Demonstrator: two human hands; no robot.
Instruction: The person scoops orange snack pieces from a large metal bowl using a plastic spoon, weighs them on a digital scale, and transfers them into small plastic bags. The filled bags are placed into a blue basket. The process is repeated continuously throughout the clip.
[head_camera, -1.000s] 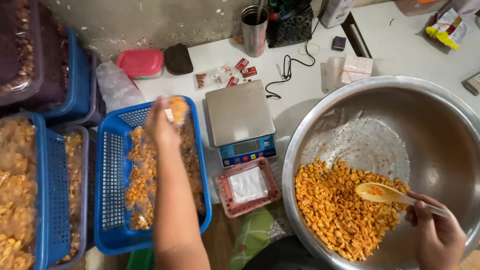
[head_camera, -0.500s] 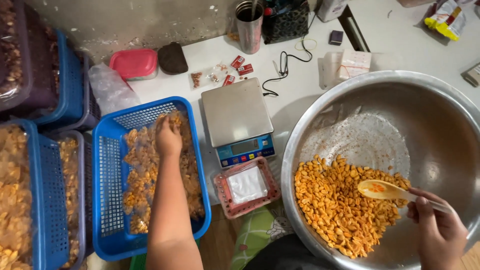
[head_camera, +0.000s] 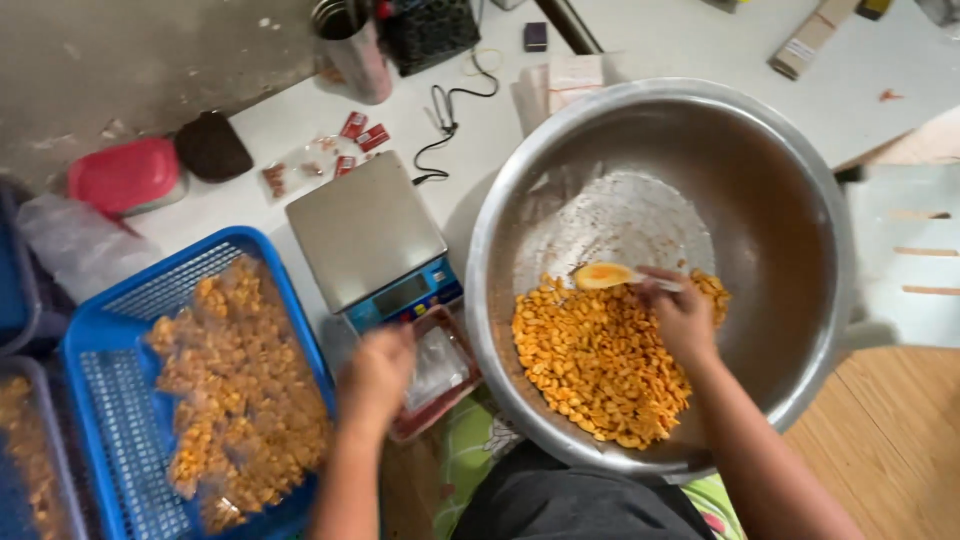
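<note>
My right hand (head_camera: 680, 315) grips a wooden spoon (head_camera: 605, 276) over a heap of small orange snack pieces (head_camera: 600, 360) inside a big steel bowl (head_camera: 780, 200). My left hand (head_camera: 375, 375) is blurred and reaches onto a small red tray (head_camera: 455, 390) holding clear plastic bags (head_camera: 435, 365), just below a digital kitchen scale (head_camera: 365, 235). Whether the left hand has taken hold of a bag cannot be told. A blue basket (head_camera: 100, 340) with filled snack bags (head_camera: 240, 380) lies to the left of that hand.
Further blue baskets (head_camera: 20, 440) sit at the far left. At the back of the white table are a pink lidded box (head_camera: 125, 175), a dark pouch (head_camera: 212, 147), small red packets (head_camera: 355, 130), a metal cup (head_camera: 350, 40) and a black cable (head_camera: 445, 120).
My left hand has left the blue basket and moved right to the red tray. The right hand with the spoon shifted left in the bowl. The view has swung to the right.
</note>
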